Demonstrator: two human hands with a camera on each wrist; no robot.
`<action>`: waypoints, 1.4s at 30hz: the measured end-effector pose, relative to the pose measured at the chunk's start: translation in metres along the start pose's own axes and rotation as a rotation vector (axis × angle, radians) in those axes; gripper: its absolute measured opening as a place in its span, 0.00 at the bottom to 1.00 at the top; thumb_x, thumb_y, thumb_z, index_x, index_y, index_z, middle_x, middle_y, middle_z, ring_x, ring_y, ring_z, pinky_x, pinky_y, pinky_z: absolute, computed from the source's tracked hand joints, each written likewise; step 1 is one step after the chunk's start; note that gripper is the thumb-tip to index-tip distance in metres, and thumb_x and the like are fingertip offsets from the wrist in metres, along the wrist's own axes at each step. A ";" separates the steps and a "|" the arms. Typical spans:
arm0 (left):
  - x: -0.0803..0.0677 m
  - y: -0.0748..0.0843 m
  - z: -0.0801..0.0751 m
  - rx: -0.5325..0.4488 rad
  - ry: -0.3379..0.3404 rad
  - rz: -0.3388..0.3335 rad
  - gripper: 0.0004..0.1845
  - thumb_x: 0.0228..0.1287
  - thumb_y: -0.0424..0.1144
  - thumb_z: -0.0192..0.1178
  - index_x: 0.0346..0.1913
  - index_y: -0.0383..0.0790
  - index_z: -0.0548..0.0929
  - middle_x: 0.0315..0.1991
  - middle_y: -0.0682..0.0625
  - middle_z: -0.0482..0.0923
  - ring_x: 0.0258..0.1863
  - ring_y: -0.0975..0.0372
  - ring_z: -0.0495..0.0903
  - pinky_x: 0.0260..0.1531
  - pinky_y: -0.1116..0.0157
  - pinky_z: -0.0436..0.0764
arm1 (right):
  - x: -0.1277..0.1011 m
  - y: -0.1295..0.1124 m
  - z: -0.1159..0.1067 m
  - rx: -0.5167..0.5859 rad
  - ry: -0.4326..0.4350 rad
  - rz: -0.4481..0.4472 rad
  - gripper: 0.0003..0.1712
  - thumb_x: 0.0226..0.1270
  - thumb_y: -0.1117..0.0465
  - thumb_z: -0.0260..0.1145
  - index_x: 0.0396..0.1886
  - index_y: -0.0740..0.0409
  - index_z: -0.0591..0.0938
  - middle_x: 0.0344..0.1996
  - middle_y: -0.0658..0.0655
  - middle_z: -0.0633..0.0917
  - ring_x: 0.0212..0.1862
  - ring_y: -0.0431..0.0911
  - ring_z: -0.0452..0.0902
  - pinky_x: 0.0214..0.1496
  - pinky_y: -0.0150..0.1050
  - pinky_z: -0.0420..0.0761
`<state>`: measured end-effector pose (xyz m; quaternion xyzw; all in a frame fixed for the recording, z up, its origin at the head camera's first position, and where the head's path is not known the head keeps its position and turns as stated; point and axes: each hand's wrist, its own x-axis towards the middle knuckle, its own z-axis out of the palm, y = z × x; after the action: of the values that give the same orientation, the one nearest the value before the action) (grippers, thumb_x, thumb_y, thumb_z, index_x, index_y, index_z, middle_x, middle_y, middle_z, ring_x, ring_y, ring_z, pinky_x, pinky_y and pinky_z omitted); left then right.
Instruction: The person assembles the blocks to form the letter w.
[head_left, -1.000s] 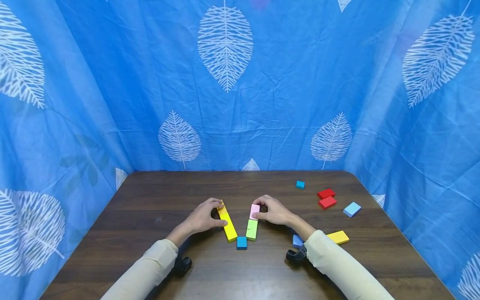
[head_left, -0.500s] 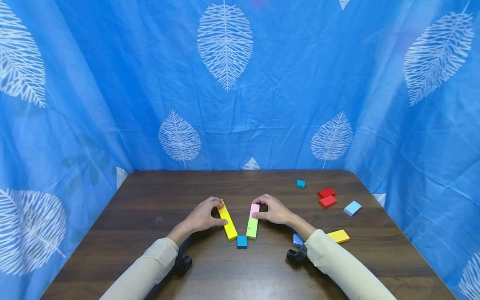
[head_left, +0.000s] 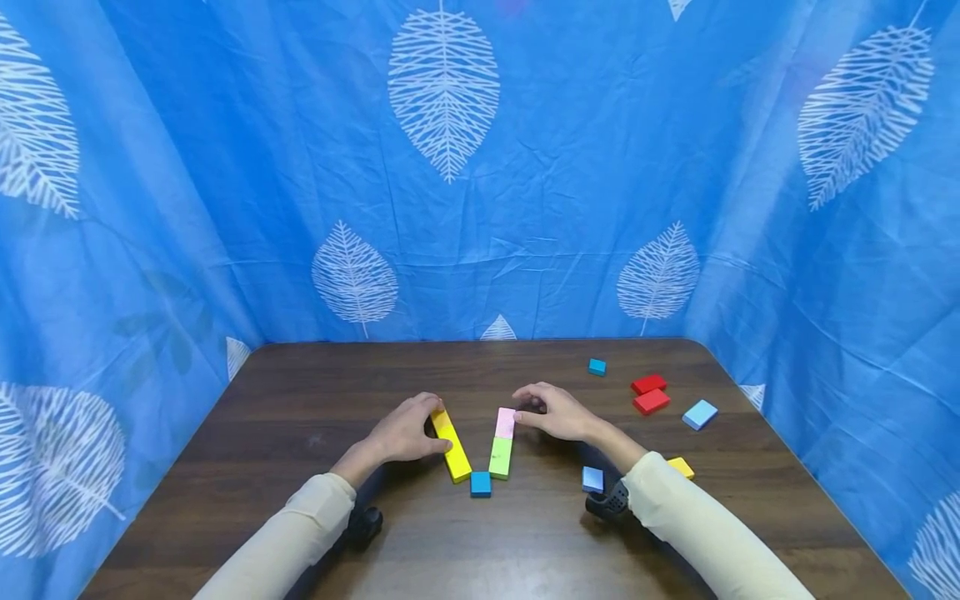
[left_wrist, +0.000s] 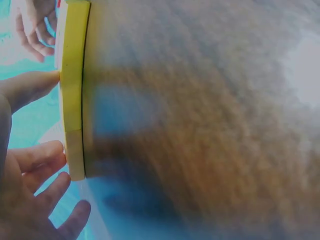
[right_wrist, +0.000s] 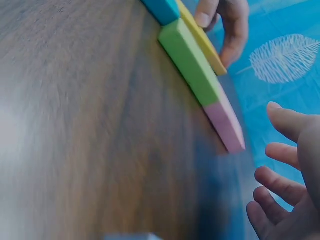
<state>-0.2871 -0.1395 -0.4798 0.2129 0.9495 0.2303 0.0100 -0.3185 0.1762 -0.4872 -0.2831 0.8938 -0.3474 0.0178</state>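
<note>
Teal small block (head_left: 481, 484) sits nearest on the wood surface (head_left: 300, 400), landmark for the rest. Yellow long block (head_left: 451, 444) angles up-left from it; left hand (head_left: 405, 431) grips its far end, thumb on one side, fingers curled over the other. Green block (head_left: 500, 457) runs up-right from the teal block, pink block (head_left: 506, 422) butted end to end beyond it. Right hand (head_left: 558, 412) sits just right of pink, fingers loosely spread, clear of it in the wrist view. Right of teal: light blue cube (head_left: 592, 479), another yellow block (head_left: 681, 467). Farther right: two red blocks (head_left: 649, 394), light blue block (head_left: 700, 414), small teal cube (head_left: 597, 367).
</note>
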 end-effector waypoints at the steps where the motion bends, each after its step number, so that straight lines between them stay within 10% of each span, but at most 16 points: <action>1: 0.000 0.000 0.000 0.009 0.003 -0.006 0.32 0.59 0.47 0.77 0.62 0.35 0.80 0.62 0.43 0.76 0.54 0.53 0.76 0.58 0.53 0.79 | -0.002 0.000 -0.004 -0.006 0.001 -0.006 0.25 0.74 0.50 0.69 0.62 0.61 0.81 0.56 0.59 0.82 0.57 0.55 0.78 0.61 0.57 0.78; 23: 0.000 0.006 0.003 0.049 -0.005 0.005 0.30 0.61 0.47 0.75 0.63 0.39 0.82 0.64 0.44 0.77 0.61 0.50 0.77 0.59 0.42 0.74 | -0.068 0.020 -0.074 -0.074 0.057 0.045 0.25 0.75 0.50 0.68 0.61 0.64 0.82 0.58 0.61 0.83 0.60 0.60 0.76 0.62 0.61 0.77; 42: 0.036 0.049 0.021 0.008 -0.118 0.287 0.29 0.70 0.49 0.68 0.71 0.43 0.78 0.71 0.48 0.72 0.70 0.52 0.70 0.68 0.48 0.69 | -0.114 0.031 -0.063 -0.071 -0.156 -0.025 0.27 0.65 0.47 0.76 0.58 0.57 0.84 0.52 0.49 0.84 0.50 0.47 0.78 0.54 0.45 0.80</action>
<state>-0.2976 -0.0765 -0.4737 0.3598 0.9079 0.2128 0.0317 -0.2526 0.2925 -0.4784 -0.3211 0.8978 -0.2924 0.0727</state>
